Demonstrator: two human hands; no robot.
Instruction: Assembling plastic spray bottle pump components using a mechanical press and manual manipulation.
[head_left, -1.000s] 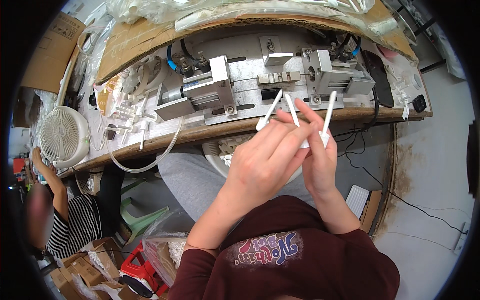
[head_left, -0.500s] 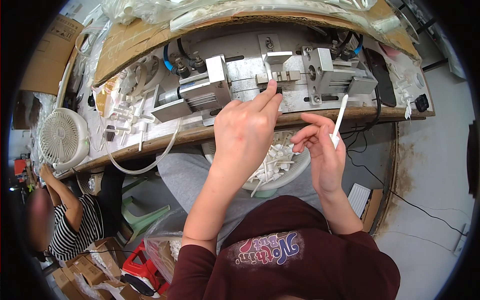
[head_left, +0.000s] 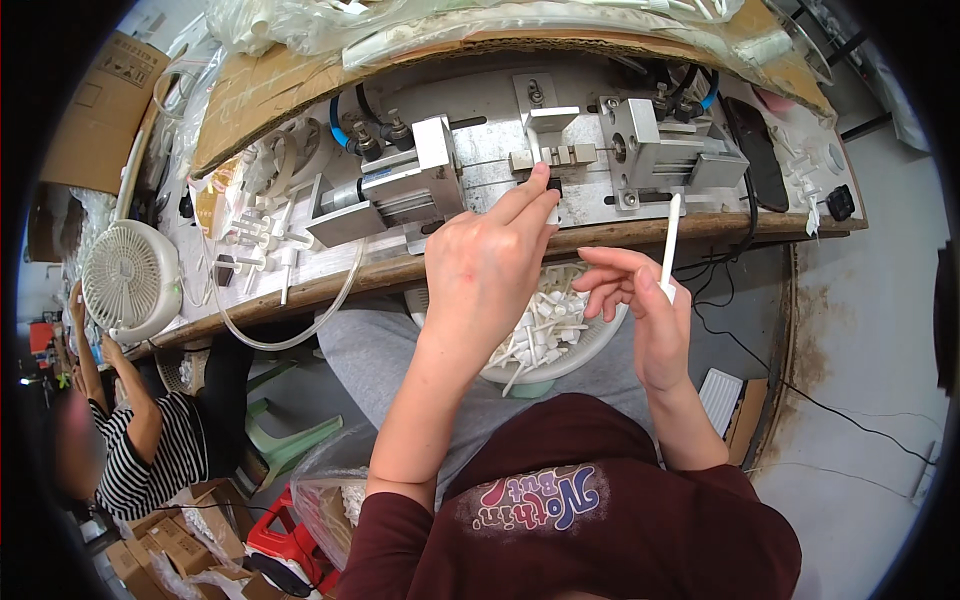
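Observation:
My left hand (head_left: 485, 258) reaches to the metal fixture on the bench, its index and middle fingers extended together. A white plastic stick (head_left: 534, 146) lies in the small notched metal block (head_left: 575, 156), and my left fingertips are on its near end; the thumb is hidden under the hand. Nearer the bench's front edge, my right hand (head_left: 655, 325) holds another white plastic stick (head_left: 671, 240) upright between thumb and fingers, its tapered tip pointing up. Below and between both hands sits a pale basket (head_left: 610, 335) on my lap, heaped with white plastic pieces (head_left: 545, 335).
Metal clamp units stand left (head_left: 420, 175) and right (head_left: 650, 150) of the block. A clear hose (head_left: 290, 343) loops over the bench edge. White fittings (head_left: 265, 240) and a fan (head_left: 130, 280) are at left, a phone (head_left: 757, 155) at right. Another person (head_left: 150, 440) sits lower left.
The stick in my right hand has shifted left and stands more upright, with the hand slightly lower. My left hand stays at the block. The other person's arms have moved.

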